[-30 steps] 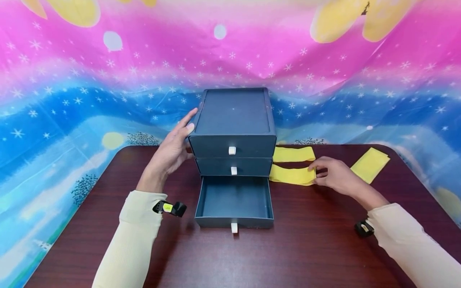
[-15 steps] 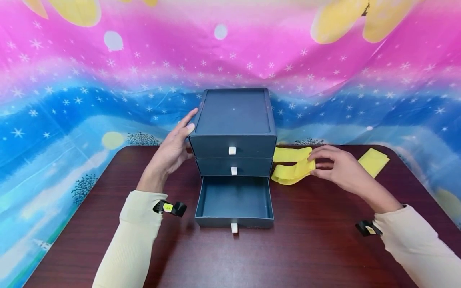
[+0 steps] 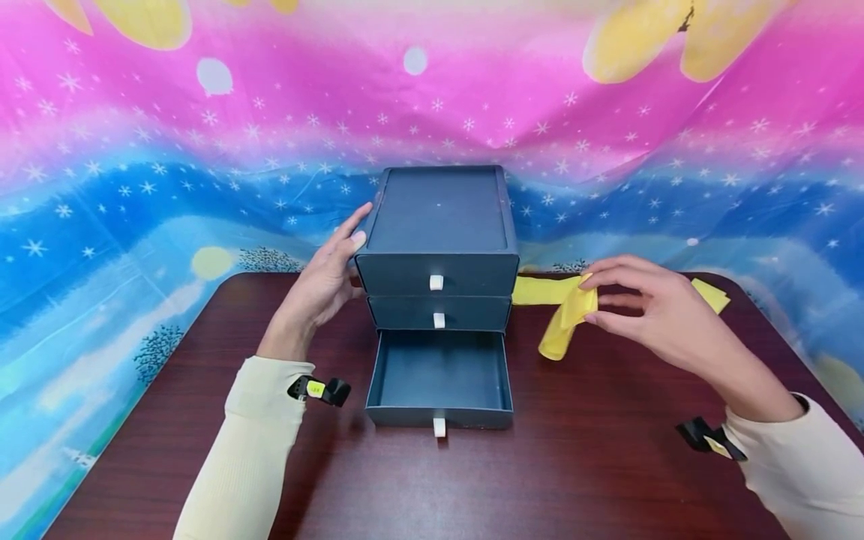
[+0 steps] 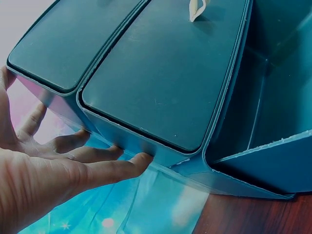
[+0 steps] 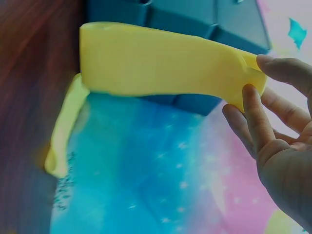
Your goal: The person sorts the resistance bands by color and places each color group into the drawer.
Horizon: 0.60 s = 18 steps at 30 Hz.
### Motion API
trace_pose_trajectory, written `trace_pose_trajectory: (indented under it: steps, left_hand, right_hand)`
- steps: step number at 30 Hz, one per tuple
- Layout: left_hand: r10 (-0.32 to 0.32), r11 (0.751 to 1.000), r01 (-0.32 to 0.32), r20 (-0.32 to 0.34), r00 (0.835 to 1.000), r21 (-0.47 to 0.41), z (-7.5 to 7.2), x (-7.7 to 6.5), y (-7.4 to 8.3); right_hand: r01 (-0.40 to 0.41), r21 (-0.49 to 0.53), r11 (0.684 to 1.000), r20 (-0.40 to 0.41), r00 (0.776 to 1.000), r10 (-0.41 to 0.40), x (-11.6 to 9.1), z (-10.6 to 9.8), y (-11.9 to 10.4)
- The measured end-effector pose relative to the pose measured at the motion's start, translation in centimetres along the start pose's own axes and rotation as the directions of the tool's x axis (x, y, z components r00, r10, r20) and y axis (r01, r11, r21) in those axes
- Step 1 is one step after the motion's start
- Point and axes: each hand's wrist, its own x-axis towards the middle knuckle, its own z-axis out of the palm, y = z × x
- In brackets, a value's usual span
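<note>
A dark blue-grey drawer box (image 3: 437, 210) stands mid-table, its bottom drawer (image 3: 439, 375) pulled out and bare inside. My left hand (image 3: 322, 281) rests against the box's left side; in the left wrist view, its outstretched fingers (image 4: 105, 170) touch the side wall. To the right of the box, my right hand (image 3: 651, 311) pinches one end of a folded yellow fabric-like band (image 3: 569, 319) between thumb and fingers. The band hangs down from the fingertips, and in the right wrist view (image 5: 161, 61) its flat folded length shows. Behind it lies another yellow band (image 3: 540, 291).
One more yellow folded piece (image 3: 712, 296) lies at the back right, partly behind the right hand. The dark wood table (image 3: 574, 465) runs up to a patterned curtain (image 3: 270, 112). Small white pull tabs (image 3: 439, 427) stick out from the drawers.
My right hand has lifted the nearer yellow band off the table by its right end, moving up and slightly right; the band now hangs down. The left hand stays on the box.
</note>
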Motion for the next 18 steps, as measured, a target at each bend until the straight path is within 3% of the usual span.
trace_pose_trajectory:
  steps: [8, 18]
  left_hand:
    - [0.001, 1.000, -0.001, -0.001, 1.000, 0.004, 0.0, 0.0, 0.0]
    - [-0.002, 1.000, 0.002, -0.001, 1.000, 0.006, 0.1, -0.1, 0.1]
  right_hand:
    - [0.096, 0.048, 0.994, -0.009, 0.995, -0.096, -0.6, 0.2, -3.9]
    - [0.194, 0.105, 0.975, 0.030, 0.980, -0.198, -0.3, 2.2, -7.5]
